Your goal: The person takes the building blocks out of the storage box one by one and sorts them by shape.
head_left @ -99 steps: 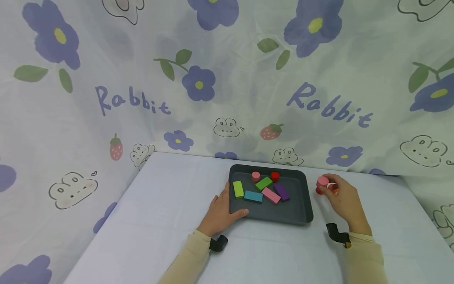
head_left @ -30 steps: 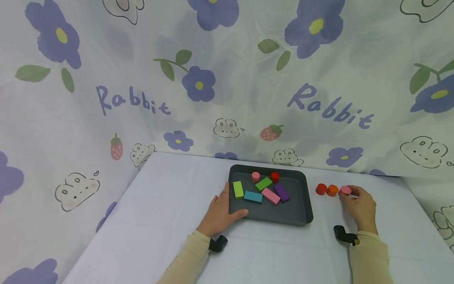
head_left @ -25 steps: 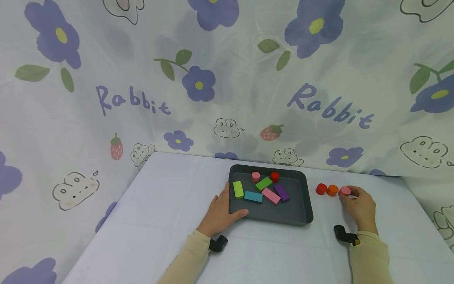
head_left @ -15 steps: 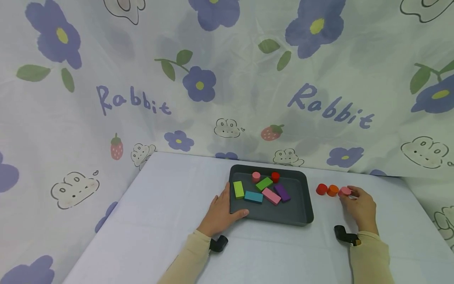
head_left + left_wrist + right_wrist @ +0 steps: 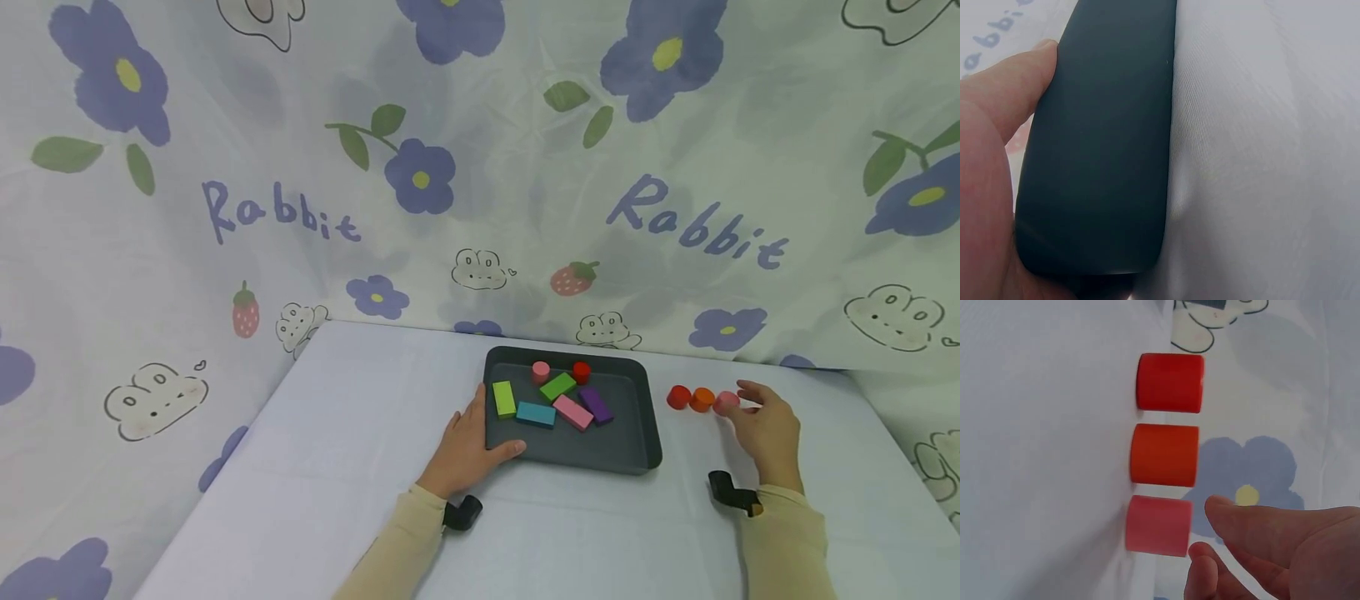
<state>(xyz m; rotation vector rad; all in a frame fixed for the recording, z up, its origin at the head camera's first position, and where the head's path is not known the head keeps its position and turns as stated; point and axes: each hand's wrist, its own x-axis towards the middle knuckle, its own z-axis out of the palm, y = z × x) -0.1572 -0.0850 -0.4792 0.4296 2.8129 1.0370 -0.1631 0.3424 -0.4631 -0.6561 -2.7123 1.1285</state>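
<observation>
My left hand (image 5: pixel 467 448) rests against the dark grey tray (image 5: pixel 592 454) at its near left corner, fingers along the left side and thumb over the front rim. The left wrist view shows the thumb (image 5: pixel 1016 87) touching the tray's edge. Over on the right, a red cylinder (image 5: pixel 678 397), an orange cylinder (image 5: pixel 702 400) and a pink cylinder (image 5: pixel 724 403) stand in a row on the table. Just right of the pink one is my right hand (image 5: pixel 768 433); in the right wrist view its fingertips are apart from that cylinder and hold nothing.
Inside the tray lie a yellow-green block (image 5: pixel 504 400), a blue block (image 5: pixel 536 415), a green block (image 5: pixel 558 387), a pink block (image 5: pixel 573 412) and a purple block (image 5: pixel 596 406). Another pink cylinder (image 5: pixel 541 372) and red cylinder (image 5: pixel 581 372) stand at its back. A printed cloth (image 5: pixel 480 225) hangs behind.
My right hand has set the orange and pink cylinders down in a row beside the red one, then let go of the pink one and drawn slightly right. My left hand stays put.
</observation>
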